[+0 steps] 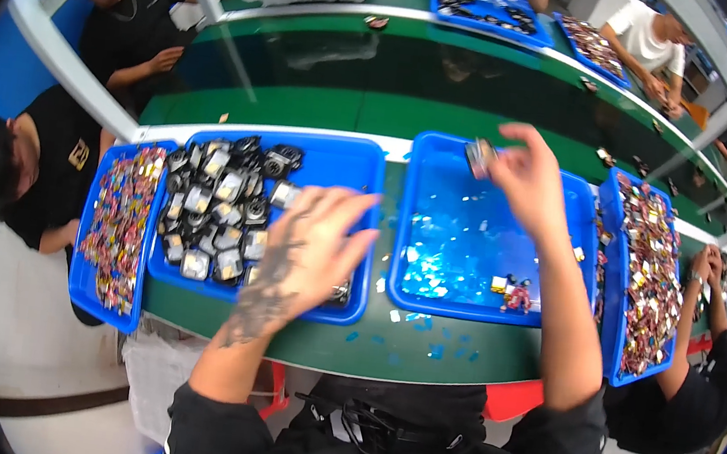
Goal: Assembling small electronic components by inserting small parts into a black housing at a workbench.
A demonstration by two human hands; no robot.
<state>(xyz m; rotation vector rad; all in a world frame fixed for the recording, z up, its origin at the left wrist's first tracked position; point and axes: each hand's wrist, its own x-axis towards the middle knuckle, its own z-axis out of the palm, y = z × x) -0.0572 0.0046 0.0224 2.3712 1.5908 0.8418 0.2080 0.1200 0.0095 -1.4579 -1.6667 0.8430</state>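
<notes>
The left hand (pixel 316 239), half open with its thumb parted from its fingers, is over the right side of a blue tray (pixel 349 162) of black parts (pixel 212 199) — whether it touches any, I cannot tell. The right hand (pixel 534 183) pinches a small piece (pixel 481 158) (blurred) above the far edge of a second tray (pixel 403 232); wired bits (pixel 514 294) lie near its front edge.

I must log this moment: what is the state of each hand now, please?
Left hand: open over a blue tray; underside hidden.
Right hand: closed on a small part.
</notes>
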